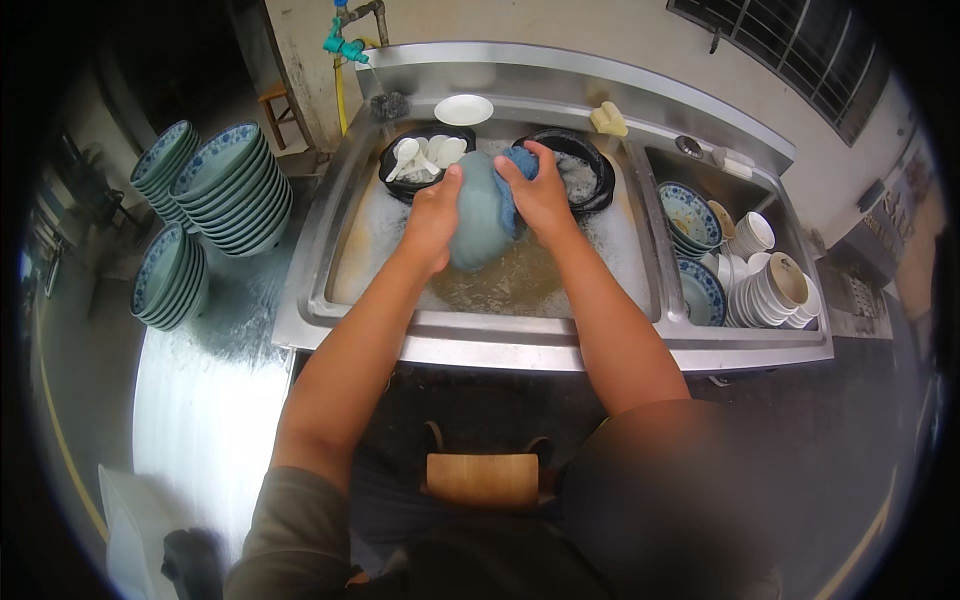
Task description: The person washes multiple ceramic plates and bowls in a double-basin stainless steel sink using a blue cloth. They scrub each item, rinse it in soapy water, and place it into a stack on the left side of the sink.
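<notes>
A pale green bowl (480, 214) is tilted up over the soapy water (495, 283) of the large steel sink basin, its inside hidden from view. My left hand (439, 217) grips the bowl by its left side. A blue cloth (519, 184) is in my right hand (541, 191), pressed against the bowl's right side. Behind my hands, a black pot (390, 161) holds white spoons (427, 154) and foam. A second black pot (606, 184) with suds stands behind my right hand.
Stacks of blue-rimmed bowls (232, 187) stand on the steel table (217, 390) at left. The right basin (757, 337) holds bowls and white cups (754, 234). On the back ledge are a white plate (463, 110), yellow sponge (608, 119) and steel scourer (389, 106), near a teal tap (346, 49).
</notes>
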The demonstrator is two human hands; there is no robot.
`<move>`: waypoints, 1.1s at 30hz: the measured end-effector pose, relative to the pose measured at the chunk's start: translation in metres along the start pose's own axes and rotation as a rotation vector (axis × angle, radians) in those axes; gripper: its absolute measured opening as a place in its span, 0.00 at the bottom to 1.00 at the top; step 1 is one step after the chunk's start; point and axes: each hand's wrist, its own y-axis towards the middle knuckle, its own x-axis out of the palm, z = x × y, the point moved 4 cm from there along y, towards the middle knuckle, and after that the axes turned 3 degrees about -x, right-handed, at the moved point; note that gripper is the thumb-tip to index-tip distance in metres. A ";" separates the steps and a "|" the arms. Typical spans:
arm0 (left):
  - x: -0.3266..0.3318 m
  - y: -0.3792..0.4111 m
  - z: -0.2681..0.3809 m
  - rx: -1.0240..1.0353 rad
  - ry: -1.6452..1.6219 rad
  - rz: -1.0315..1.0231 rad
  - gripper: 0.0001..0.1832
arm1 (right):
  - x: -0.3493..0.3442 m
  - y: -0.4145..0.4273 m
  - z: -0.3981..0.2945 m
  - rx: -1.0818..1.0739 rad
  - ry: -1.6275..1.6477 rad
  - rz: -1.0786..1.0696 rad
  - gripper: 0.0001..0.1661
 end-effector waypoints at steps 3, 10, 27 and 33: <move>-0.008 0.003 0.003 -0.061 -0.092 0.054 0.31 | -0.003 -0.002 -0.003 0.103 0.174 -0.084 0.51; -0.012 0.004 0.003 -0.152 -0.224 0.059 0.32 | -0.015 -0.011 -0.009 -0.003 0.209 -0.416 0.51; -0.014 0.000 0.002 -0.029 -0.172 0.034 0.29 | -0.003 -0.007 0.002 -0.376 -0.217 -0.006 0.31; -0.008 -0.004 0.010 -0.006 -0.174 0.056 0.30 | -0.002 0.001 0.027 -0.323 -0.214 0.091 0.27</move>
